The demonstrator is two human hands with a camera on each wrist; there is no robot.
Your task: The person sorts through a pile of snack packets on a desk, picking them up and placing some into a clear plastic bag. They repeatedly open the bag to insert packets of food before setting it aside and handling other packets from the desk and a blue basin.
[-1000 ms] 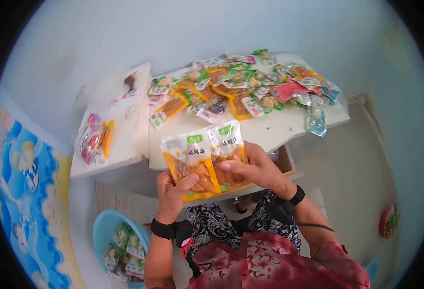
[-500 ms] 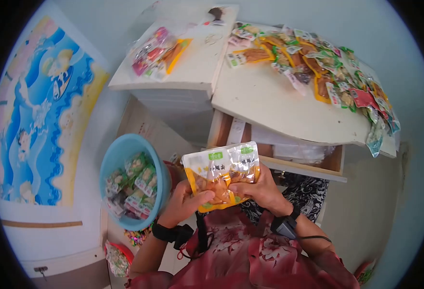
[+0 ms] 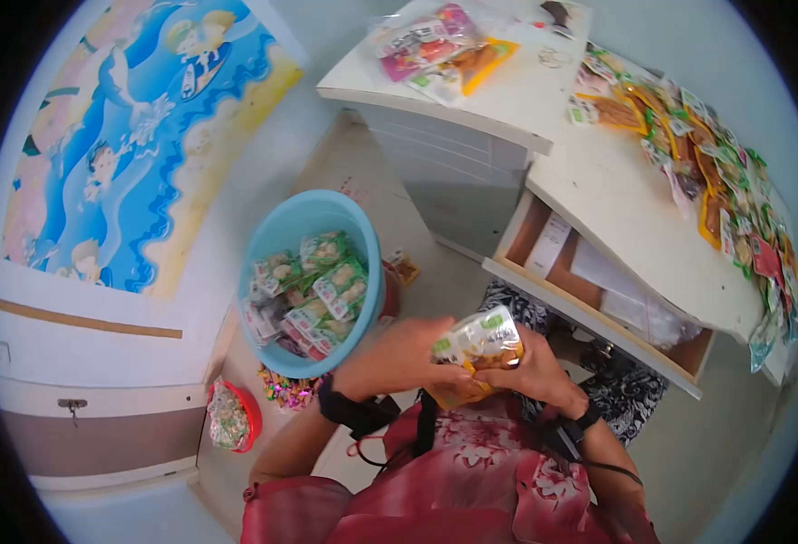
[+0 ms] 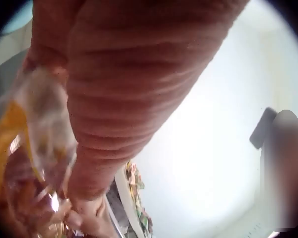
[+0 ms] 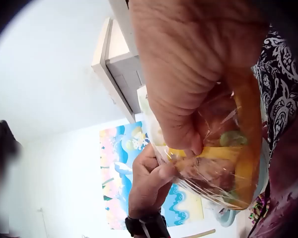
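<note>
Two clear snack packets point(image 3: 482, 341) with yellow edging and white tops overlap in front of the chest. My left hand point(image 3: 397, 361) grips them from one side, and my right hand point(image 3: 541, 370) grips the other. In the right wrist view, the right thumb presses down on the clear front of the packets point(image 5: 216, 171), where brown food shows through the film. The left wrist view has the packets point(image 4: 30, 168) blurred at lower left, partly hidden by the left hand point(image 4: 134, 84).
A light-blue tub point(image 3: 373, 263) of green-and-white packets stands on the floor left of the hands. The white desk point(image 3: 634, 218) bears many mixed packets point(image 3: 707, 163); its drawer point(image 3: 589, 313) hangs open. A red container point(image 3: 252, 422) sits lower left.
The view has swung left toward the tub. Both hands still hold the packets, which were fanned side by side with fronts showing; now they are drawn closer together and tilted.
</note>
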